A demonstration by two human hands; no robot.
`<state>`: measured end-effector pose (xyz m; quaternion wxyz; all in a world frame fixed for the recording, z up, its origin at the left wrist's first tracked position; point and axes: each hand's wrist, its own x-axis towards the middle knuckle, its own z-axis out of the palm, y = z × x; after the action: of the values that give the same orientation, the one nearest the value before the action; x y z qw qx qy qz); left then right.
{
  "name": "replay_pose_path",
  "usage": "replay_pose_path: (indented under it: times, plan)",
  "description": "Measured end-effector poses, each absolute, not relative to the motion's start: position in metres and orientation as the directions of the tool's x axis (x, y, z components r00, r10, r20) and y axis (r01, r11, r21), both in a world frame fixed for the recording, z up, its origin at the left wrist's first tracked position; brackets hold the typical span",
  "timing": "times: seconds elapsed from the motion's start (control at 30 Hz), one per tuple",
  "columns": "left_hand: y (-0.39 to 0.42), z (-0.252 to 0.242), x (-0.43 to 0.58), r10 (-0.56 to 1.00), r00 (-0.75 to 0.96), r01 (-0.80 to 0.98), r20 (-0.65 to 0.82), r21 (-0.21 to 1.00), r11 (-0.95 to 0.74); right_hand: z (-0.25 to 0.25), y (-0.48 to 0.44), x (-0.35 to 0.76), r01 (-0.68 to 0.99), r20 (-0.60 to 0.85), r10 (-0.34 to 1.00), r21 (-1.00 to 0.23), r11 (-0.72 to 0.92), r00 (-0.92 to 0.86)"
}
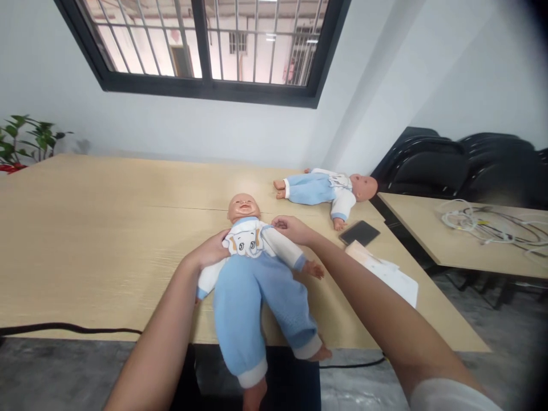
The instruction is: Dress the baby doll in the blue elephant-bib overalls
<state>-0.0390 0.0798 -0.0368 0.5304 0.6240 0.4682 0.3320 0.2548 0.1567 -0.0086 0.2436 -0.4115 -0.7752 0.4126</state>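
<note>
A baby doll (246, 279) in a white top with an animal face on the chest and light blue trousers lies face up before me, its legs reaching over the table's front edge. My left hand (213, 249) grips the doll's side under its arm, with the fingers partly hidden behind the body. Close by the doll's other shoulder, my right hand (293, 229) has its fingers curled together. Whether cloth is pinched between those fingertips is hidden.
On the wooden table (107, 240), a second similar doll (317, 187) lies at the back right. Near it are a dark phone-like slab (359, 233) and white papers (389, 277). Coiled cables (479, 224) rest on the side table; black chairs (428, 162) stand behind.
</note>
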Motion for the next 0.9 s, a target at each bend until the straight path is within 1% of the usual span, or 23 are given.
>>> replay_pose_path:
  times: [0.1,0.2,0.27,0.33,0.4,0.47,0.53,0.6,0.67,0.77,0.83,0.9]
  plan:
    - [0.087,-0.036,-0.044,0.928,0.358,0.232,-0.109,0.972,0.024,-0.01,0.152,0.251,0.437,0.111,0.879,-0.834,0.336,-0.464]
    - [0.097,-0.037,-0.053,0.909,0.398,0.236,-0.129,0.971,0.034,-0.012,0.148,0.245,0.446,0.208,0.924,-0.827,0.341,-0.32]
    - [0.106,-0.037,-0.058,0.894,0.416,0.253,-0.166,0.965,0.062,-0.016,0.145,0.24,0.374,0.228,0.945,-0.876,0.304,-0.233]
    - [0.115,-0.038,-0.062,0.887,0.418,0.274,-0.197,0.958,0.084,-0.021,0.143,0.235,0.226,0.146,0.965,-0.954,0.196,-0.217]
    - [0.121,-0.037,-0.065,0.883,0.427,0.269,-0.196,0.96,0.083,-0.026,0.139,0.234,0.075,0.016,0.959,-0.996,0.039,-0.284]
    - [0.126,-0.036,-0.066,0.88,0.435,0.253,-0.192,0.964,0.085,-0.03,0.136,0.234,-0.041,-0.066,0.924,-0.995,-0.087,-0.376]
    - [0.128,-0.036,-0.068,0.877,0.43,0.254,-0.216,0.961,0.112,-0.032,0.133,0.237,-0.119,-0.1,0.883,-0.978,-0.173,-0.459]
    - [0.13,-0.038,-0.069,0.869,0.427,0.269,-0.249,0.953,0.141,-0.032,0.129,0.24,-0.132,-0.146,0.834,-0.958,-0.253,-0.533]
    - [0.132,-0.04,-0.07,0.862,0.44,0.266,-0.25,0.954,0.141,-0.033,0.123,0.244,-0.106,-0.206,0.785,-0.94,-0.325,-0.584]
    - [0.134,-0.043,-0.071,0.856,0.465,0.241,-0.225,0.963,0.122,-0.035,0.114,0.25,-0.068,-0.277,0.748,-0.916,-0.395,-0.603]
    - [0.133,-0.043,-0.072,0.858,0.461,0.247,-0.227,0.961,0.122,-0.038,0.108,0.254,-0.035,-0.291,0.762,-0.925,-0.379,-0.578]
    - [0.132,-0.041,-0.072,0.865,0.449,0.261,-0.225,0.959,0.113,-0.042,0.103,0.254,0.001,-0.261,0.801,-0.951,-0.309,-0.538]
